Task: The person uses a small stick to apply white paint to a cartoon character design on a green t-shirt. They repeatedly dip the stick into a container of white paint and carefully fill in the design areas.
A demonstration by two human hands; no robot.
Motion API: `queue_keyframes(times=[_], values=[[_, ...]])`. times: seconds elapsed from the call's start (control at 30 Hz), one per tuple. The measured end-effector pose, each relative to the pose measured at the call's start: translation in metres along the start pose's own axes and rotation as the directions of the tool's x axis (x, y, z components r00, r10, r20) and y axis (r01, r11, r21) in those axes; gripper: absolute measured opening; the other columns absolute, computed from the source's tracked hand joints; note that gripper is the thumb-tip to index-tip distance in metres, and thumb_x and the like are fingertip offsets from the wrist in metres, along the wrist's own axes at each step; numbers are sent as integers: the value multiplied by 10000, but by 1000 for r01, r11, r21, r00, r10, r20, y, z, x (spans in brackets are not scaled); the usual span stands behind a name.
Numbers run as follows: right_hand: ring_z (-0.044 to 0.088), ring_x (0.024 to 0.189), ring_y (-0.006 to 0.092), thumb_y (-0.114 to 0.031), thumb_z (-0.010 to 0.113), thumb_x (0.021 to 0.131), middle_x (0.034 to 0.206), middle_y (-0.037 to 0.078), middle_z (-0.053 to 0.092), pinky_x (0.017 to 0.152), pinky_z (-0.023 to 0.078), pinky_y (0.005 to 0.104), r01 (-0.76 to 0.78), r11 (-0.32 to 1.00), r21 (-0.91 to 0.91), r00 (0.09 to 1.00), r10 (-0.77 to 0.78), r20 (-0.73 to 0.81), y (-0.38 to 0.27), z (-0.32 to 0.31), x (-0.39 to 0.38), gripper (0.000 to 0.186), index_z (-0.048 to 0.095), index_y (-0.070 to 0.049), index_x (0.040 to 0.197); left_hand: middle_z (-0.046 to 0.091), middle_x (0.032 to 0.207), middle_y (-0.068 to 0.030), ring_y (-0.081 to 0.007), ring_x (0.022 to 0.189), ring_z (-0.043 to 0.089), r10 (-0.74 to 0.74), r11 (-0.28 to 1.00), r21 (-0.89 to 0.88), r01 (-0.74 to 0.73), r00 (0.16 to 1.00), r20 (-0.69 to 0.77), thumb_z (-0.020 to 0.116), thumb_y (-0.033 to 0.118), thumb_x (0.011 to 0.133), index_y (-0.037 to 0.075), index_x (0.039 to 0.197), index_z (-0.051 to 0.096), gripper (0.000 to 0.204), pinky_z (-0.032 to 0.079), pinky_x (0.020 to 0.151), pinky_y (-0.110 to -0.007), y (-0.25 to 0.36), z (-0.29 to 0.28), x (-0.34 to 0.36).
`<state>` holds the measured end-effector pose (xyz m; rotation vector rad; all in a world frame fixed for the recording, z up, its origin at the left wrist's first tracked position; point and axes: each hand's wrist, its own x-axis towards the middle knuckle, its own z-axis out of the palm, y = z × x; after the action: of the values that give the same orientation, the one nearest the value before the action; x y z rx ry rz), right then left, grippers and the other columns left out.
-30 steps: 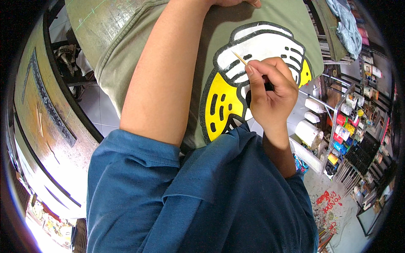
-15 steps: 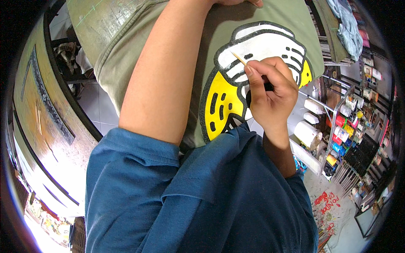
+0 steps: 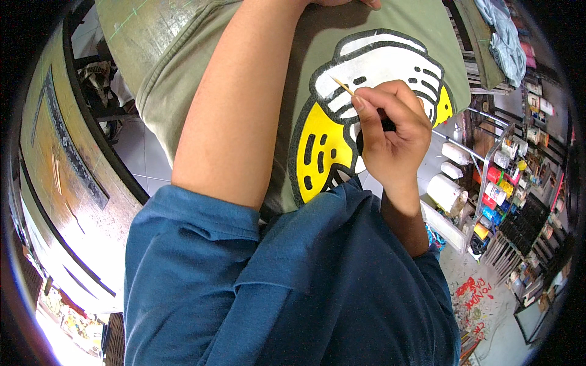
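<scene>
Our right hand [image 3: 397, 125] pinches a stick [image 3: 342, 85] over the print [image 3: 390, 61], green cloth [image 3: 427, 23] open past its edge; how our cropped left hand [image 3: 345, 2] grips, we cannot tell.

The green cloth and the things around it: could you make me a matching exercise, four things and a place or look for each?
1. Wooden stick
2. Green cloth
3. Left hand
4. Pale blue cloth

A. Cut off by the picture's top edge
B. Pinched in the right hand
C. At the picture's upper right
D. Bears a white, yellow and black design

Pairs: 1-B, 2-D, 3-A, 4-C
</scene>
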<state>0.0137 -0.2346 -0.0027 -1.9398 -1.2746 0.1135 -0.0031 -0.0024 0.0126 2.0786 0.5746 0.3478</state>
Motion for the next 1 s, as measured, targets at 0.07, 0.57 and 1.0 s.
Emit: queue_keyframes(times=[0.07,0.57,1.0], values=[[614,726,179,-79,754,836,787,19,661,702,338,324,3,1000,2,1000,-3,7,0,0,0,77,746,-112,904,760,846,-134,-260,824,729,4,1000,5,-4,1000,4,867,177,694,53,860,775,226,551,789,-349,1,-1,0],[605,710,182,-69,747,828,784,15,657,710,327,333,51,999,11,998,-51,27,1,-2,2,100,751,-121,913,758,859,-138,-248,825,721,-20,1000,8,20,1000,5,867,163,708,39,873,771,228,547,787,-347,3,-1,-1],[582,681,187,-87,749,835,765,13,648,706,322,339,85,996,23,994,-86,69,3,-3,2,100,750,-140,920,759,849,-133,-249,823,722,-12,1000,15,12,1000,1,867,165,706,42,871,773,227,548,791,-347,2,0,0]])
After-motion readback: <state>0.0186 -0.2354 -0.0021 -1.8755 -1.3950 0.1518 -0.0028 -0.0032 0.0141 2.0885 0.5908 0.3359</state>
